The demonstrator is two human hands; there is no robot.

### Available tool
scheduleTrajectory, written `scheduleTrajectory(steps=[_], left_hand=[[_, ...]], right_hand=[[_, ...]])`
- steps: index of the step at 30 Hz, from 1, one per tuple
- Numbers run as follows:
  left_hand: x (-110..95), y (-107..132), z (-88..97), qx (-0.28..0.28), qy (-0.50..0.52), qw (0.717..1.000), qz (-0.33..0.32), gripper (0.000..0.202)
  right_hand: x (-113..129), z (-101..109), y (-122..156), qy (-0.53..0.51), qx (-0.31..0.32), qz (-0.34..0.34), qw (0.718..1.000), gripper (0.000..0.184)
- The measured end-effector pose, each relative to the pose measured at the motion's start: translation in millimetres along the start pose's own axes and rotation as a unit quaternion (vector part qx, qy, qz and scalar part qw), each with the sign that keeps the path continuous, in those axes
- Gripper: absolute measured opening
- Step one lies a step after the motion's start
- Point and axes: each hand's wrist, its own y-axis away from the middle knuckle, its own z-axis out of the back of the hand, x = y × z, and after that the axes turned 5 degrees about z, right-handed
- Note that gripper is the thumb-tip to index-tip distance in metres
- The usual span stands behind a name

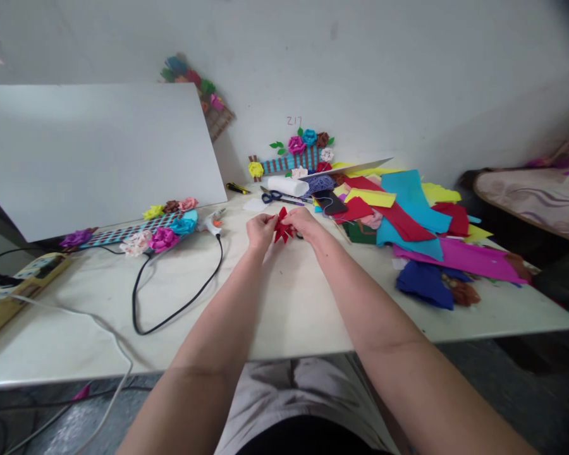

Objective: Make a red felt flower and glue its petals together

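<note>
– Pale desk [284, 316] pushed against a white wall, head view only. Small red piece [282, 229] held just above the desk, pinched from both sides: left hand [260, 230] and right hand [304, 222], fingertips closed on it. Any tips?

– Probably best to go light, grip by the edges, avoid crushing those points. Looks like thin felt or paper, spiky, bow-shaped, matte; hard to tell which. Glue gun [213, 222] lying near the left hand, black cord [171, 309] looping toward the front edge. Worth minding the nozzle. Heap of flat coloured sheets [408, 215] off to the right, soft-looking. Scissors [272, 197] and white roll [287, 185] just beyond the hands.
</note>
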Motion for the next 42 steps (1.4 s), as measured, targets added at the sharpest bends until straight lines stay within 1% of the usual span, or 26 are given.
scheduleTrajectory(steps=[6, 12, 16, 20, 22, 24, 28, 30, 33, 36, 38, 40, 42], left_hand=[[-1.8, 0.9, 2.3, 0.015, 0.056, 0.998, 0.005, 0.029], [-0.5, 1.2, 4.6, 0.033, 0.087, 0.995, -0.018, 0.030], [-1.2, 2.5, 4.0, 0.044, 0.054, 0.997, -0.031, 0.025], [-7.8, 6.0, 4.2, 0.024, -0.026, 0.998, -0.045, 0.014], [-10.1, 6.8, 4.3, 0.001, -0.070, 0.995, -0.073, 0.012], [-10.0, 6.2, 4.1, -0.019, -0.106, 0.988, -0.114, 0.013], [-4.1, 2.8, 4.1, -0.033, -0.151, 0.965, -0.211, 0.014], [-1.1, 1.0, 4.7, -0.041, -0.167, 0.953, -0.248, 0.015], [0.3, -0.4, 6.2, -0.060, -0.183, 0.943, -0.270, 0.015], [-1.8, -0.2, 7.1, -0.075, -0.186, 0.945, -0.256, 0.016], [-3.9, 0.9, 7.0, -0.077, -0.187, 0.951, -0.236, 0.016], [-6.0, 2.6, 6.4, -0.075, -0.192, 0.955, -0.212, 0.016], [-8.0, 4.6, 5.6, -0.072, -0.203, 0.958, -0.191, 0.016]], right_hand=[[0.9, 1.0, -0.1, -0.035, 0.004, 0.002, 0.999, 0.019], [0.3, 1.6, -1.1, -0.065, 0.004, 0.001, 0.998, 0.023], [-6.6, 1.3, -7.1, -0.019, -0.007, 0.016, 1.000, 0.020], [-12.9, 0.5, -12.2, 0.026, -0.008, 0.037, 0.999, 0.018], [-13.6, -0.6, -12.9, 0.035, -0.009, 0.045, 0.998, 0.016], [-12.9, -1.9, -12.7, 0.029, -0.013, 0.045, 0.998, 0.015], [-11.3, -3.8, -12.2, -0.005, -0.021, 0.036, 0.999, 0.015], [-11.8, -4.2, -13.1, -0.006, -0.025, 0.037, 0.999, 0.012], [-14.6, -4.3, -16.0, 0.031, -0.033, 0.060, 0.997, 0.008], [-16.3, -3.7, -18.5, 0.110, -0.034, 0.109, 0.987, 0.010], [-14.6, -3.5, -17.7, 0.177, -0.036, 0.127, 0.975, 0.013], [-10.6, -4.2, -14.8, 0.242, -0.043, 0.122, 0.962, 0.014], [-6.4, -5.6, -11.5, 0.283, -0.054, 0.106, 0.952, 0.014]])
